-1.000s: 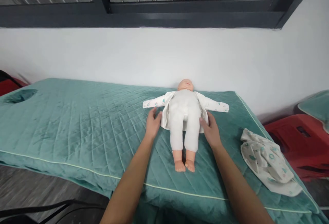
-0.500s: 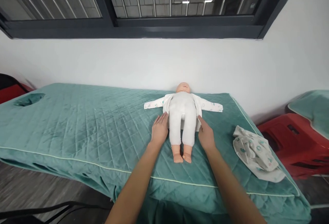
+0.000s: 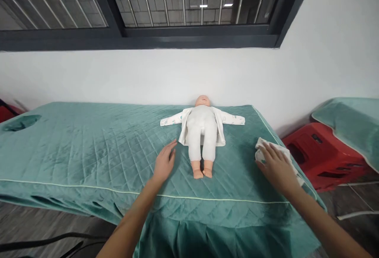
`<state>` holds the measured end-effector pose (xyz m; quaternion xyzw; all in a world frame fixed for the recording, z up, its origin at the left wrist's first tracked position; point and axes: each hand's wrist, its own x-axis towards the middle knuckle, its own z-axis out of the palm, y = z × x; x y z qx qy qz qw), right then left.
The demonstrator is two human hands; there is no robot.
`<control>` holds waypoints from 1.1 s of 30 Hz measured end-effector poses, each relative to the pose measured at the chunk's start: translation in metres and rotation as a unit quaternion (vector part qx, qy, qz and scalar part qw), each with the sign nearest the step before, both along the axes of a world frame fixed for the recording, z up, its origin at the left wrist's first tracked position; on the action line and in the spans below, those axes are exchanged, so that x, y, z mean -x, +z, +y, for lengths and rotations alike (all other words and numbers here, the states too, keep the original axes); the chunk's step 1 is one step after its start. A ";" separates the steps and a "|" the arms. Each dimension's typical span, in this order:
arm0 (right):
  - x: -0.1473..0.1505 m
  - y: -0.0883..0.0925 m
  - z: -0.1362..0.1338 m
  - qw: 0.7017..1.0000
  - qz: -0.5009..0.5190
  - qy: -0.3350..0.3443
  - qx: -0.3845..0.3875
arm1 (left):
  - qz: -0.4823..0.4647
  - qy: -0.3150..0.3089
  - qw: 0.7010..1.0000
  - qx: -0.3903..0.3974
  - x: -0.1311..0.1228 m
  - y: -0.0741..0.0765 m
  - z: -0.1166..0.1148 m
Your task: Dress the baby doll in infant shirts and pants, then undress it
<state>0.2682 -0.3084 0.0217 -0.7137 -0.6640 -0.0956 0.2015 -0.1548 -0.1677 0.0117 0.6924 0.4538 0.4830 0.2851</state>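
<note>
A baby doll [image 3: 202, 131] lies on its back on the green quilted bed [image 3: 89, 151], head toward the wall. An open white printed top [image 3: 220, 127] is spread under it, sleeves out to both sides. My left hand [image 3: 164, 162] hovers open over the cover just left of the doll's legs, touching nothing I can see. My right hand [image 3: 275, 166] rests with spread fingers on a crumpled white printed garment [image 3: 262, 149] near the bed's right edge, covering most of it.
A white wall and a dark-framed window rise behind the bed. A red plastic stool [image 3: 322, 155] stands to the right, beside another green-covered bed [image 3: 349, 127]. The bed has a face hole [image 3: 20, 122] at far left. Dark cables lie on the floor.
Both hands have left the doll's sides. My right hand swung right onto the crumpled garment. My left hand drew back and to the left. The view shifted slightly.
</note>
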 end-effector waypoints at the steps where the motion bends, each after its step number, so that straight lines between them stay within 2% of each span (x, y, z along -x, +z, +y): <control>1: -0.018 0.001 -0.008 0.999 -0.020 -0.036 0.018 | -0.010 0.002 1.000 0.006 0.004 0.003 -0.004; 3: -0.046 0.000 -0.018 0.995 -0.020 -0.064 0.073 | -0.030 0.010 0.999 0.014 0.007 0.012 -0.012; 6: -0.068 0.002 -0.021 0.993 0.010 -0.047 0.109 | 0.000 -0.005 1.000 -0.009 -0.001 0.030 -0.028; 10: -0.075 0.012 -0.028 0.996 -0.006 -0.003 0.090 | 0.118 -0.129 0.982 -0.071 -0.015 0.058 -0.058; 13: -0.082 0.008 -0.049 0.992 -0.051 0.051 0.106 | 0.168 -0.197 0.961 -0.098 -0.016 0.077 -0.077; 18: -0.089 -0.009 -0.081 0.985 -0.083 0.102 0.114 | 0.161 -0.194 0.964 -0.089 -0.015 0.097 -0.088; 21: -0.082 -0.004 -0.080 0.979 -0.135 0.113 0.098 | 0.155 -0.201 0.964 -0.082 -0.028 0.106 -0.090; 24: -0.068 0.016 -0.067 0.975 -0.159 0.110 0.105 | 0.161 -0.239 0.955 -0.075 -0.044 0.116 -0.096; 27: -0.043 0.048 -0.053 0.979 -0.105 0.093 0.149 | 0.164 -0.273 0.946 -0.066 -0.057 0.124 -0.106; 29: -0.015 0.074 -0.047 0.981 -0.022 0.087 0.172 | 0.161 -0.283 0.944 -0.050 -0.064 0.129 -0.114; 31: 0.020 0.105 -0.043 0.977 0.088 0.122 0.153 | 0.149 -0.284 0.947 -0.031 -0.071 0.135 -0.125; 33: 0.059 0.139 -0.041 0.950 0.226 0.170 0.132 | 0.130 -0.293 0.947 -0.017 -0.079 0.141 -0.137</control>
